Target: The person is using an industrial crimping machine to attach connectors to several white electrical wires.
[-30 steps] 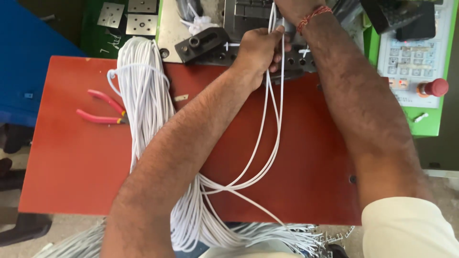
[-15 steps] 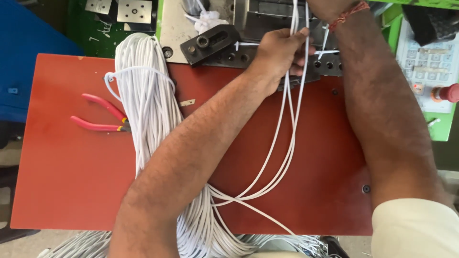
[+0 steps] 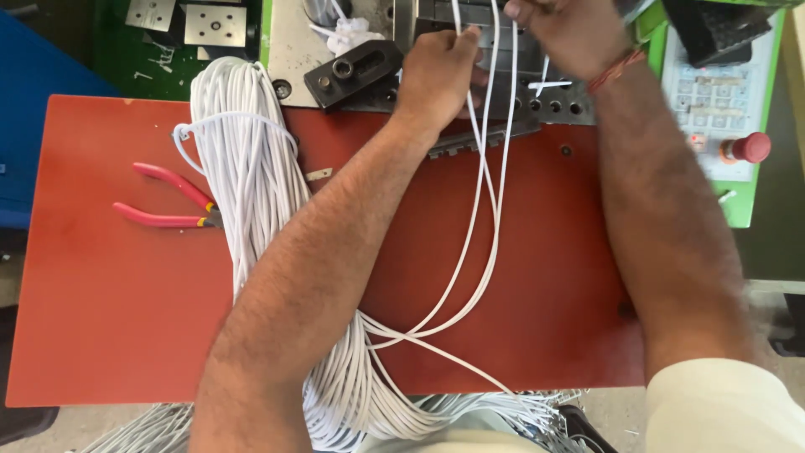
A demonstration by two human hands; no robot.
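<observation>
Snagging risk, as I judge it: my left hand (image 3: 436, 71) and right hand (image 3: 570, 33) pinch white wires (image 3: 490, 210) at the metal fixture (image 3: 503, 109), where slack loops could catch the toothed edge.

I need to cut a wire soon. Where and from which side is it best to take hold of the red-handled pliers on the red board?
Probably grip the pliers by the two red handles, coming from the left. The handles spread open toward the board's left edge with bare board around them, while the jaw end points right and lies against the white wire bundle, partly hidden.
</observation>
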